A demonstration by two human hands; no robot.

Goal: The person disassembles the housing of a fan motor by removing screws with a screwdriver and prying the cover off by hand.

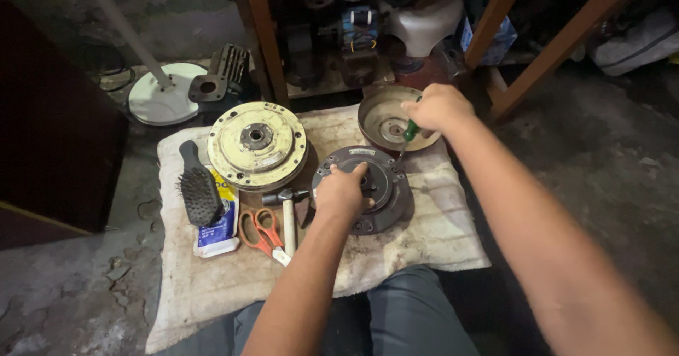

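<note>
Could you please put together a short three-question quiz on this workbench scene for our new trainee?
1. True or false: the left hand rests on the dark round motor housing.
2. What does the right hand hold? A) the red-handled scissors B) a green-handled screwdriver C) the black brush
3. Fill in: the small hammer lies between the scissors and the ____.

Key:
1. True; its fingers press on the housing's top.
2. B; the scissors and brush lie untouched on the pale cloth.
3. Dark motor housing; the cream round cover sits behind them, further from the person.
</note>
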